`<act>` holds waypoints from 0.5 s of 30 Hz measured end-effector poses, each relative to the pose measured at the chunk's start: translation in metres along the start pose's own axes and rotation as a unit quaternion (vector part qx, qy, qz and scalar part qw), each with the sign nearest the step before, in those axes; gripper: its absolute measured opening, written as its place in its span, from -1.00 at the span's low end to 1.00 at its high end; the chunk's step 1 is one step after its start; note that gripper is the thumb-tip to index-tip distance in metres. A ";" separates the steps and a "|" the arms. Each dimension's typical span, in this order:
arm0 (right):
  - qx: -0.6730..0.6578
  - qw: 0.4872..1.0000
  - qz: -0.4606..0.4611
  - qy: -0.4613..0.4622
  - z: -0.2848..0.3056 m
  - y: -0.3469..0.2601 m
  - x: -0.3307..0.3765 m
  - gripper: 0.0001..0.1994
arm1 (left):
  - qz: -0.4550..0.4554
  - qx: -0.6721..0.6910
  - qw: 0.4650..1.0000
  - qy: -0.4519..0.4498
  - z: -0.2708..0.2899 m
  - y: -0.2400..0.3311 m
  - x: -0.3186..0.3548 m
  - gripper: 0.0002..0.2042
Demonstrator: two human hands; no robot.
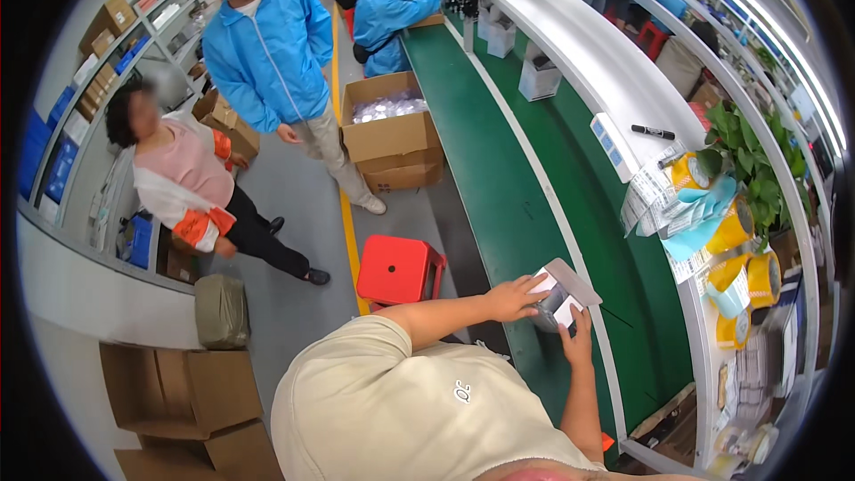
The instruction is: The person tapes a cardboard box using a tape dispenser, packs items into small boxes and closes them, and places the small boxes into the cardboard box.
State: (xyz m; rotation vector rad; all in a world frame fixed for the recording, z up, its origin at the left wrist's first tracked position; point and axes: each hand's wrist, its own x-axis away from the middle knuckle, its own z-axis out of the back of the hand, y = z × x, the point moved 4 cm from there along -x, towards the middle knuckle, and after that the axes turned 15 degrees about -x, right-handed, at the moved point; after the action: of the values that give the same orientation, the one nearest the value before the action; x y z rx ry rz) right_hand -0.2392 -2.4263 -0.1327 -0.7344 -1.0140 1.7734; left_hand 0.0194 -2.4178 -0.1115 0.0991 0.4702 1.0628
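Observation:
A small open box (575, 283) with a pale grey flap raised is held just above the green bench, near its front end. Dark grey contents (552, 301) and a white piece show inside; their exact kind is hard to make out. My left hand (515, 299) grips the box from its left side, fingers closed over the edge. On the near right side, my right hand (576, 337) closes around the lower corner, its thumb and fingers against the white part.
The green bench (472, 169) runs away from me beside a white shelf (570, 27). On the shelf are a black marker (653, 132), yellow tape rolls (732, 224) and a plant (748, 151). A red stool (392, 269) and a carton (392, 138) stand left of the bench. Two people stand left; another sits farther back.

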 end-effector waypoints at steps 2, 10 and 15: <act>0.007 0.999 0.016 0.028 -0.002 0.026 -0.007 -0.38 | 0.002 -0.002 0.999 -0.046 0.013 0.002 -0.002 -0.50; -0.313 0.914 -0.055 0.253 -0.028 0.041 0.000 -0.27 | -0.080 0.043 0.996 -0.024 -0.020 -0.025 -0.027 -0.38; -0.302 0.919 -0.093 0.234 -0.028 0.018 0.012 -0.36 | 0.173 0.169 0.969 0.056 0.003 -0.028 0.005 -0.12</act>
State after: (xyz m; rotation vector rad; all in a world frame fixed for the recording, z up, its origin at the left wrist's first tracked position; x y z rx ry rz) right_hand -0.2287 -2.4101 -0.1630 -1.3201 -1.2494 1.0298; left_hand 0.0460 -2.4270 -0.1189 0.4374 0.7532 1.3262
